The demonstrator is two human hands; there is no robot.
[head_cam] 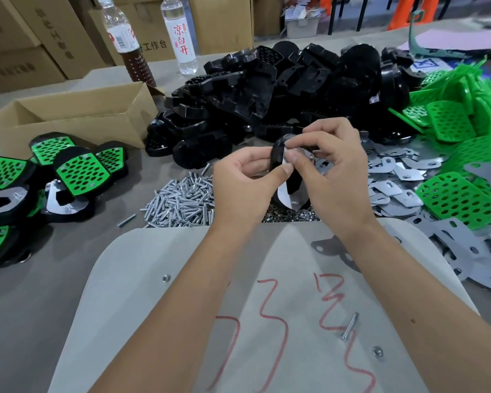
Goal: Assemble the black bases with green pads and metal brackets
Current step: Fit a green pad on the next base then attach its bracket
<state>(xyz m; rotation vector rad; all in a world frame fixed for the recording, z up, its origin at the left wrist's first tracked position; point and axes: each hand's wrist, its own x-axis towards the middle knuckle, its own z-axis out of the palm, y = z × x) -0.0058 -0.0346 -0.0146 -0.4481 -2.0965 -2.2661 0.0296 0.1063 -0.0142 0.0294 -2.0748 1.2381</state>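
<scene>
Black base (278, 154) upright on edge, long axis vertical

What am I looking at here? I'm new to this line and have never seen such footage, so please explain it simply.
One picture, from a camera worn on a person's head, looking down at their bare hands. The left hand and right hand together hold a black base with a metal bracket on it. On the table lie a pile of bases, green pads, loose brackets, screws and finished pieces on the left.
</scene>
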